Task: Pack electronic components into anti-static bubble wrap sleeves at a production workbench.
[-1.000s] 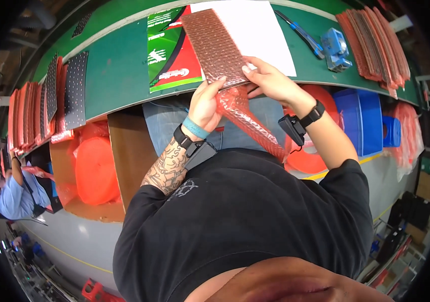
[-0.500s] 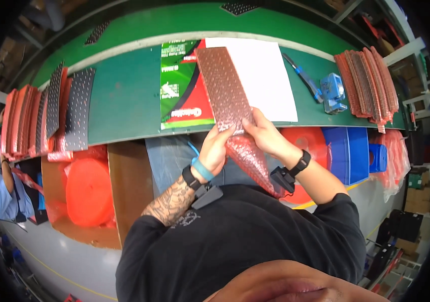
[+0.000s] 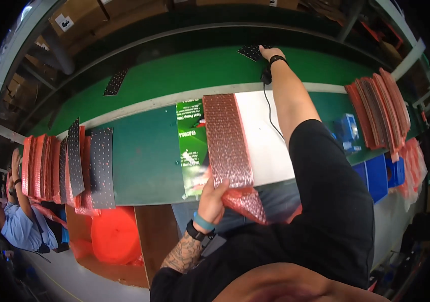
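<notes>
A black panel with rows of light marks, inside a red bubble-wrap bag (image 3: pixel 228 138), lies over the printed sheet and white sheet on the bench. My left hand (image 3: pixel 211 204) grips the near end of this bag, thumb on top. The bag's loose open end (image 3: pixel 247 204) hangs past the bench's front edge. Far forward, my right hand (image 3: pixel 272 53) has its fingers closed on the right end of a bare black panel (image 3: pixel 251 52) on the green belt. Its fingertips are partly hidden.
Another black panel (image 3: pixel 116 82) lies on the green belt (image 3: pixel 174 70). Bagged panels stand in stacks at left (image 3: pixel 41 168) and right (image 3: pixel 380 113). A blue tape dispenser (image 3: pixel 348 130) sits right. Below are a carton with a red roll (image 3: pixel 115 235) and a blue bin (image 3: pixel 372 180). A co-worker (image 3: pixel 21 221) is far left.
My right hand has let go of the bag and reached forward to the panel on the belt. The bagged panel has come down flat on the bench. My left hand stays on it.
</notes>
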A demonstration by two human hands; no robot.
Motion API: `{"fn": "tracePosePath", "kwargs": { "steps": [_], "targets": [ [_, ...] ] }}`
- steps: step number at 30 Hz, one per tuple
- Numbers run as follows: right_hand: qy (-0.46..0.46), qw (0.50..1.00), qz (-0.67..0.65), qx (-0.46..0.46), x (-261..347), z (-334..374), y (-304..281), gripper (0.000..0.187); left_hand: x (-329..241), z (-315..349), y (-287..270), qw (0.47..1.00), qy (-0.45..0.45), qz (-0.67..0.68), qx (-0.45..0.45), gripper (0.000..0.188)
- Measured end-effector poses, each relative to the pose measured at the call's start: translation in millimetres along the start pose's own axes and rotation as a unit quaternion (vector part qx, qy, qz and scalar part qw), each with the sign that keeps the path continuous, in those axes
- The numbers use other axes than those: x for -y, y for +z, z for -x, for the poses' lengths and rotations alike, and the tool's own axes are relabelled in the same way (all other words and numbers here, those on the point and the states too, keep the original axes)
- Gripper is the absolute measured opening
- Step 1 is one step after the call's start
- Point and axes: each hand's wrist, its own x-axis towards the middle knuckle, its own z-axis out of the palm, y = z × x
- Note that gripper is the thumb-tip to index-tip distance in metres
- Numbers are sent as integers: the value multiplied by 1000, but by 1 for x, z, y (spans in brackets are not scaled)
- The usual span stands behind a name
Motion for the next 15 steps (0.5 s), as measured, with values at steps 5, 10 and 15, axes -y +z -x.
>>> {"fn": "tracePosePath", "kwargs": {
  "steps": [5,10,15],
  "targets": [
    [87,994,42,44,55,37,37,55,-5,10,-23,998,-11,13,-53,41],
    [-5,997,33,70,18,-28,54,50,-5,5,-27,999,-20,6,-51,43],
    [108,774,-600,169,-12,-59,-6,6,-8,0,-17,998,-21,61,-7,49]
  ]
}}
